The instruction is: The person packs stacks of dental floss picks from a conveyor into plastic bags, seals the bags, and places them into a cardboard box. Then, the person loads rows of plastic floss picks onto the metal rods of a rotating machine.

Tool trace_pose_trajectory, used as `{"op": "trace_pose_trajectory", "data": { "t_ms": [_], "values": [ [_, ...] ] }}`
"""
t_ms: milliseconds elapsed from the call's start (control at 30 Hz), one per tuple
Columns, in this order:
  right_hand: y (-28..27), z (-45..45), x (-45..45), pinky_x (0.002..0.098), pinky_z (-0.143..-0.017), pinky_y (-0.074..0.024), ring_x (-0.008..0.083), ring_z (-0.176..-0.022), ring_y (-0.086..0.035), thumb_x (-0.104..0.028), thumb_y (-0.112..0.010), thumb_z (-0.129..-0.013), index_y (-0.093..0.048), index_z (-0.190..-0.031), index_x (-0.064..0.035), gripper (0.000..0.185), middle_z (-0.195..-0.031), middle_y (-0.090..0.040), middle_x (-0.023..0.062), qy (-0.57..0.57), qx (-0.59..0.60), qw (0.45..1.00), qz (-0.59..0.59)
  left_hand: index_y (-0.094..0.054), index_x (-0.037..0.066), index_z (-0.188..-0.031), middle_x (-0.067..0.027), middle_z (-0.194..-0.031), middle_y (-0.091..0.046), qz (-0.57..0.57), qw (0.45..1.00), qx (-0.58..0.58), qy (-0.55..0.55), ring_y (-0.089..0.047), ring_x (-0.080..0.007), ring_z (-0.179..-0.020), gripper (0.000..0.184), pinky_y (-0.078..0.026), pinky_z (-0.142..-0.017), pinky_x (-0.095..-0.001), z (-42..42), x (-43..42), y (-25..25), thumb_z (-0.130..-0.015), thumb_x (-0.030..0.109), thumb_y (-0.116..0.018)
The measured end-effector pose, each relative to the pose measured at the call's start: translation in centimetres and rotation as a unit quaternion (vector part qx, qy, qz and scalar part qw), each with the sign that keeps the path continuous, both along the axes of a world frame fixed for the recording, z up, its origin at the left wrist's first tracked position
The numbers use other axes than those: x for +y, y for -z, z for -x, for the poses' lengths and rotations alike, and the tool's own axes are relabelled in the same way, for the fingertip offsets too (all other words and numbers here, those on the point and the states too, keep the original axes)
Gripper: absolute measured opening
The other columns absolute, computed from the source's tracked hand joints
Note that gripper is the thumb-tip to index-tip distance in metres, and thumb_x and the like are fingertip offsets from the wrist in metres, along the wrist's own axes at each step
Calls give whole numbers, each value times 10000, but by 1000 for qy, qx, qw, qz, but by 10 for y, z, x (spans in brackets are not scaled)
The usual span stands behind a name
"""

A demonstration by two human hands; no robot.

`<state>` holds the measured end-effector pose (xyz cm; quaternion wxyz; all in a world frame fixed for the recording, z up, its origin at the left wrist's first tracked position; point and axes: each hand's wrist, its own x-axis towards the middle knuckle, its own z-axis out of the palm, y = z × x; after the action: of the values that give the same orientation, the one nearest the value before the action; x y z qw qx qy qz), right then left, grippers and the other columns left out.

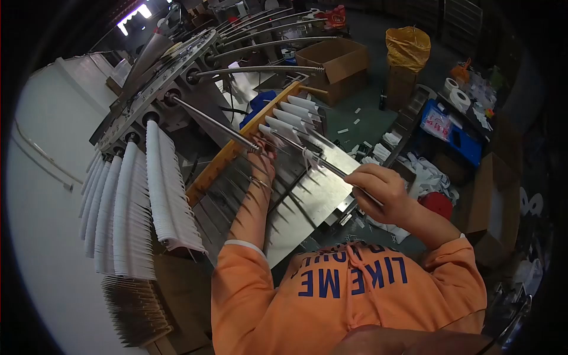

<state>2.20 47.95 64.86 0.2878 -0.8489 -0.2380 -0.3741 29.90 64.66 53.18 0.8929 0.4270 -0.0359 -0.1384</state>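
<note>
My right hand (381, 188) is closed round the near end of a thin metal rod (322, 161), which slants up and left past the white pieces. A small white piece (310, 158) hangs at that rod. My left hand (264, 155) is at the tip of a machine spindle (213, 121), beside a long yellow bar (222, 160). Its fingers are curled; what they hold is hidden. Several white folded pieces (290, 118) hang in a row along the bar's far part. Bare thin spikes stick out of its near part.
A machine wheel (160, 83) carries several spindles, some loaded with packed white pieces (168, 183). Below my hands lies a metal plate (322, 201). Further off are a cardboard box (337, 62), a yellow bag (408, 47), a blue tray (452, 133) and a spiked block (133, 307).
</note>
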Motion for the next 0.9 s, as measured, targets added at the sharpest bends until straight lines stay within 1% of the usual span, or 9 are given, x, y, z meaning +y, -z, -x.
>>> {"op": "trace_pose_trajectory", "data": {
  "t_ms": [67, 167, 300, 433, 533, 600, 767, 867, 900],
  "values": [
    [5, -7, -1, 298, -560, -466, 242, -647, -576, 55, -560, -674, -573, -912, 23, 240, -810, -564, 143, 4, 5, 1000, -14, -543, 89, -974, 11, -697, -528, -141, 978, -157, 11, -440, -72, -517, 147, -330, -406, -207, 44, -4, -15, -881, 139, -441],
    [16, 4, -15, 293, -548, -463, 243, -644, -577, 52, -568, -667, -578, -907, 32, 241, -806, -569, 141, 8, -28, 999, -25, -529, 47, -1117, 8, -624, -496, -209, 949, -191, 142, -382, -47, -454, 275, -295, -410, -179, 124, -8, -39, -878, 122, -417],
    [20, 41, -40, 291, -539, -462, 242, -641, -582, 58, -552, -658, -584, -900, 34, 245, -803, -570, 149, 17, -54, 998, -23, -537, 78, -1086, 22, -619, -467, -125, 981, -146, 24, -423, -45, -503, 245, -315, -410, -178, 79, -10, -31, -863, 100, -437],
    [6, 43, -42, 290, -533, -460, 237, -644, -587, 59, -542, -656, -585, -903, 34, 252, -806, -573, 153, 26, -14, 999, -15, -546, 82, -1007, 21, -643, -472, -78, 993, -74, 56, -425, -47, -515, 196, -316, -419, -181, 5, -12, -15, -868, 107, -410],
    [1, 21, -32, 288, -545, -459, 236, -650, -584, 54, -547, -671, -584, -903, 36, 235, -815, -573, 154, 20, 9, 1000, -21, -536, 82, -924, 21, -649, -471, -79, 996, -37, 12, -416, -51, -512, 153, -319, -433, -188, -2, -25, -17, -874, 123, -398],
    [11, 12, -32, 286, -551, -458, 236, -650, -581, 52, -549, -679, -583, -900, 37, 224, -818, -572, 156, 17, 13, 999, -28, -539, 75, -917, 21, -638, -471, -140, 979, -145, -14, -402, -58, -494, 149, -315, -436, -183, 27, -28, -23, -876, 127, -405],
    [33, 27, -46, 276, -576, -459, 226, -639, -571, 57, -547, -691, -583, -887, 39, 200, -813, -568, 155, 21, -28, 996, -84, -515, -3, -1114, 31, -598, -462, -230, 950, -188, 91, -412, -45, -509, 279, -301, -461, -176, 101, -31, -37, -862, 82, -433],
    [33, 52, -59, 269, -583, -459, 216, -653, -574, 59, -546, -690, -583, -890, 42, 203, -812, -571, 153, 47, -3, 993, -105, -461, -25, -1181, -8, -674, -501, -316, 897, -308, 32, -459, -83, -567, 349, -370, -512, -206, 91, -33, -26, -851, 89, -457],
    [30, 51, -60, 269, -583, -459, 216, -653, -574, 59, -546, -690, -583, -890, 42, 203, -812, -571, 153, 47, -4, 993, -106, -393, -29, -1238, -74, -788, -525, -405, 829, -385, -19, -505, -154, -654, 422, -413, -591, -257, 75, -35, -14, -836, 82, -453]
  ]
}}
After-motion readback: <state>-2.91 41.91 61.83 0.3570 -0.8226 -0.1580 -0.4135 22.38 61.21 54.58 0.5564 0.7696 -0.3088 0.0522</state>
